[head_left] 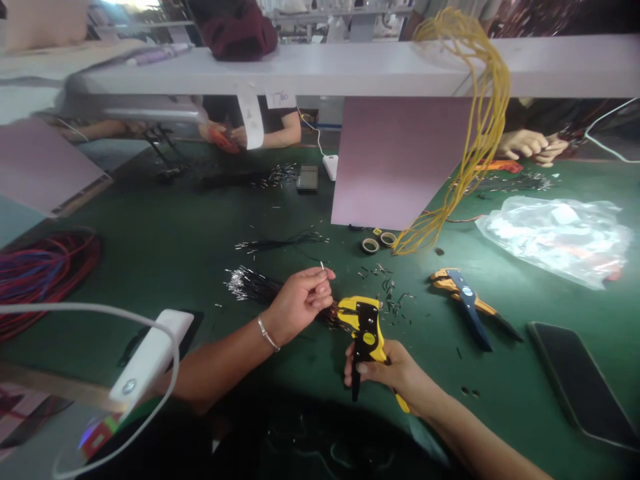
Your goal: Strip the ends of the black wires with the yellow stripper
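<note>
My right hand (395, 370) is wrapped round the handles of a yellow and black wire stripper (367, 327), its jaws pointing up and to the left. Just left of those jaws, my left hand (303, 300) is closed in a pinch on a thin wire (323, 265), whose pale tip sticks up above the fingers. The rest of that wire is hidden by the hand. Behind my left hand and wrist lies a bundle of black wires (255, 283) with bright silvery ends at its left. Short dark scraps of insulation (395, 293) are scattered beyond the stripper.
A second wire stripper (465, 297), a phone (585, 380) and a clear plastic bag (555, 233) lie at right. Yellow wires (475, 147) hang from the shelf (320, 77) beside a pink panel (400, 160). At left are a white power strip (150, 357) and red-blue wire coils (45, 280). Co-workers' hands (533, 143) show beyond.
</note>
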### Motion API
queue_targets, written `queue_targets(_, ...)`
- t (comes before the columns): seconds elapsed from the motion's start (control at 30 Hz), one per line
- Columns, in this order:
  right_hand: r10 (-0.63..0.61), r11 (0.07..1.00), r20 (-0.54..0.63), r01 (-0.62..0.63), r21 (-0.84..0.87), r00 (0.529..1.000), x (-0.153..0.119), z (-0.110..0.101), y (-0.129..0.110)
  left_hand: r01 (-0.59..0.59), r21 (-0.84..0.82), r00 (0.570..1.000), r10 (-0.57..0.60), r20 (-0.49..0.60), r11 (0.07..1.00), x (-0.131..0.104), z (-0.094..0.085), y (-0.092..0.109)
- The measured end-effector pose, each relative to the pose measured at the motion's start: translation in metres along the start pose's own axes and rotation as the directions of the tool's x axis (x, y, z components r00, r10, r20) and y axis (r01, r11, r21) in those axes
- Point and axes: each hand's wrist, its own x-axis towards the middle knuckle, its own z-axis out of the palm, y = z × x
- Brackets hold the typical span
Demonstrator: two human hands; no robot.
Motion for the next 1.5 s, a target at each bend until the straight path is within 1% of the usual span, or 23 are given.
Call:
queue_targets(0.13, -0.008, 0.999, 0.001, 0.008, -0.049, 1.0, 0.002, 0.0, 0.003, 0.043, -0.04, 0.999, -0.043, 0.002, 0.998, 0.0, 0.001, -0.001)
queue_targets(0.33, -0.051, 0.984, 0.001, 0.05, -0.171, 0.999, 0.003, 0.001, 0.008, 0.088, -0.074, 0.996, -0.087, 0.021, 0.993, 0.0, -0.001, -0.005)
queue_targets(0.63, -0.077, 0.97, -0.067, 0.059, -0.237, 0.995, 0.005, 0.004, 0.007, 0.098, -0.089, 0.995, -0.095, 0.032, 0.991, 0.002, -0.004, -0.006)
queue_targets(0.87, -0.083, 0.961, -0.146, 0.04, -0.272, 0.986, 0.004, 0.009, 0.004, 0.09, -0.071, 0.996, -0.088, 0.026, 0.993, 0.003, -0.006, -0.009)
queue_targets(1.0, -0.1, 0.955, -0.199, 0.038, -0.294, 0.975, 0.004, 0.009, 0.009, 0.09, -0.055, 0.995, -0.087, 0.039, 0.994, 0.004, -0.007, -0.011)
queue_targets(1.17, -0.108, 0.945, -0.217, 0.033, -0.326, 0.97, 0.005, 0.008, 0.015, 0.071, -0.017, 0.996, -0.07, 0.051, 0.997, 0.006, -0.01, -0.013)
queue_targets(1.33, -0.095, 0.942, -0.242, 0.008, -0.336, 0.966, 0.006, 0.01, 0.014, 0.043, 0.068, 0.997, -0.047, 0.058, 0.997, 0.004, -0.007, -0.011)
queue_targets(1.43, -0.077, 0.949, -0.26, -0.009, -0.315, 0.962, 0.006, 0.011, 0.01, -0.014, 0.147, 0.998, 0.005, 0.062, 0.989, -0.002, -0.002, -0.012)
queue_targets(1.5, -0.066, 0.953, -0.269, -0.019, -0.303, 0.961, 0.007, 0.012, 0.008, -0.074, 0.2, 0.996, 0.064, 0.057, 0.977, -0.007, 0.002, -0.013)
